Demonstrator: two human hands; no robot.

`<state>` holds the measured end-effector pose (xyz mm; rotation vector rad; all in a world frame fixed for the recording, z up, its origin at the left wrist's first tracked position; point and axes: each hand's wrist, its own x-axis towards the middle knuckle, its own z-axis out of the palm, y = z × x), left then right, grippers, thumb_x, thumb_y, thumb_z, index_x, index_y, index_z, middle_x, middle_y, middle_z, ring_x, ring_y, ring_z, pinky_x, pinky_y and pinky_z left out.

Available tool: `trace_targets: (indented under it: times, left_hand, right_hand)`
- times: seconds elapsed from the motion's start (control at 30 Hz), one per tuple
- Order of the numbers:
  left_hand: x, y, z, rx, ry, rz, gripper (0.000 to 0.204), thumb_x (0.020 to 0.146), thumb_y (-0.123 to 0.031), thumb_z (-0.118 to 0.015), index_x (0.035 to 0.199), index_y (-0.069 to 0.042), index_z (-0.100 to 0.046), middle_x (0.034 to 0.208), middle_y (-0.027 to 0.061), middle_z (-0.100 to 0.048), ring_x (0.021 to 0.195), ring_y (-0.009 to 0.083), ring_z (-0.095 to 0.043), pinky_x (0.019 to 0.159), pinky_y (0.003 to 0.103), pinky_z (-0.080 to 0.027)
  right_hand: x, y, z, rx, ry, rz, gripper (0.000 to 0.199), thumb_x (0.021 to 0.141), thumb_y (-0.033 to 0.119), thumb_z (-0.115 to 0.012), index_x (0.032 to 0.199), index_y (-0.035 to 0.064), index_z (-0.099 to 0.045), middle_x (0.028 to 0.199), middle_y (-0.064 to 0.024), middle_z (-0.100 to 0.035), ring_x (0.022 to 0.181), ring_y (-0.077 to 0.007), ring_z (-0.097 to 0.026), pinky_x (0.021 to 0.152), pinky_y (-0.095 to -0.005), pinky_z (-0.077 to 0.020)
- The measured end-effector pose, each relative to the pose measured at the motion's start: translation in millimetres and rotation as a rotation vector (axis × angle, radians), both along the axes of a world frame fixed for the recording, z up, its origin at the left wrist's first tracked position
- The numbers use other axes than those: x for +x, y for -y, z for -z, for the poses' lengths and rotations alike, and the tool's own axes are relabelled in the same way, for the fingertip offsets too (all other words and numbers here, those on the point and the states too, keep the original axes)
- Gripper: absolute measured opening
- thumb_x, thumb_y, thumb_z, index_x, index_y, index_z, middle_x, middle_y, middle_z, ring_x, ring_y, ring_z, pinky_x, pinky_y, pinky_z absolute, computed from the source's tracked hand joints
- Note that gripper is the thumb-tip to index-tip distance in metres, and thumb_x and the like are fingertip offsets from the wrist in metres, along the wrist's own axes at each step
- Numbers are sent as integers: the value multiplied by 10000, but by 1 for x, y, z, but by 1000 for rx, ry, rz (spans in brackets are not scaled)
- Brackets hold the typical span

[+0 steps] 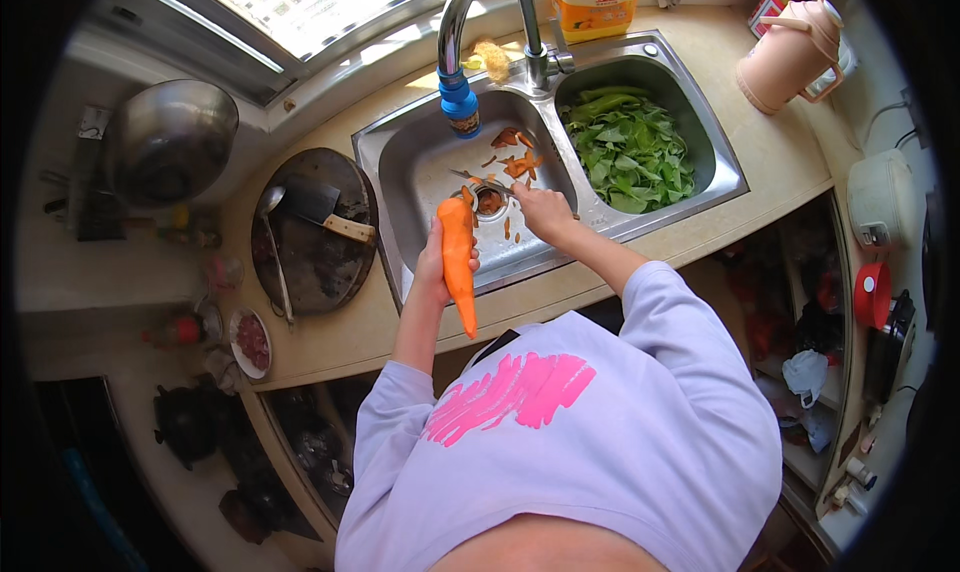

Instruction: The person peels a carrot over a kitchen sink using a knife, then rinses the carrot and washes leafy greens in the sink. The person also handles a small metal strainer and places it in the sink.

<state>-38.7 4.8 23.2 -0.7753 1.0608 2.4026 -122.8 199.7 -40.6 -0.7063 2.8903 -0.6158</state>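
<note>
My left hand (pixel 431 267) is closed round a large peeled carrot (pixel 457 257), its thick end up and its tapered tip pointing toward me. My right hand (pixel 545 213) grips a slim metal peeler (pixel 488 182), whose blade reaches left near the carrot's top; a gap seems to lie between them. Both hands are over the near side of the left sink basin (pixel 400 197). Orange peelings (pixel 522 162) lie scattered on the basin floor, and more sit in the drain strainer (pixel 490 201). My fingers hide most of the peeler's handle.
A faucet (pixel 460 102) with a blue nozzle hangs over the left basin. Leafy greens (pixel 635 152) fill the right basin. A round cutting board (pixel 310 262) with a cleaver (pixel 315 202) and a ladle (pixel 275 242) lies left, beside a meat bowl (pixel 250 343). A pink thermos (pixel 790 57) stands far right.
</note>
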Motion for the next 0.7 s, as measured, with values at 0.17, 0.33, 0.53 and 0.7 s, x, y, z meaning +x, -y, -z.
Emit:
trace_targets:
  times: [0.17, 0.33, 0.53, 0.7]
  left_hand:
    - [-4, 13, 18, 86, 42, -118, 569, 920, -544, -387, 1162, -36, -469, 883, 129, -528, 697, 206, -537, 565, 305, -503]
    - [-7, 7, 27, 129, 39, -92, 574, 921, -545, -375, 1159, -31, -469, 897, 135, -542, 711, 208, -543, 579, 303, -509]
    - [-1, -5, 7, 113, 57, -13, 572, 908, -553, -403, 1165, -46, -464, 887, 130, -527, 688, 193, -515, 569, 272, -485]
    - [-11, 3, 17, 114, 10, -76, 567, 918, -541, -394, 1158, -32, -463, 907, 131, -522, 720, 194, -515, 579, 276, -488]
  right_hand:
    - [19, 12, -19, -150, 34, -16, 117, 809, 39, -472, 924, 41, -452, 743, -157, -630, 688, -337, -641, 582, -444, -501]
    - [40, 31, -33, -162, -188, -226, 143, 797, 51, -505, 938, 50, -483, 698, -111, -602, 616, -295, -634, 536, -405, -503]
    - [9, 1, -8, -53, 12, -5, 146, 819, 68, -475, 964, 59, -471, 702, -135, -624, 669, -326, -639, 562, -432, -495]
    - [30, 17, -22, -244, -73, -134, 126, 806, 41, -486, 931, 42, -465, 695, -149, -615, 640, -326, -637, 529, -433, -495]
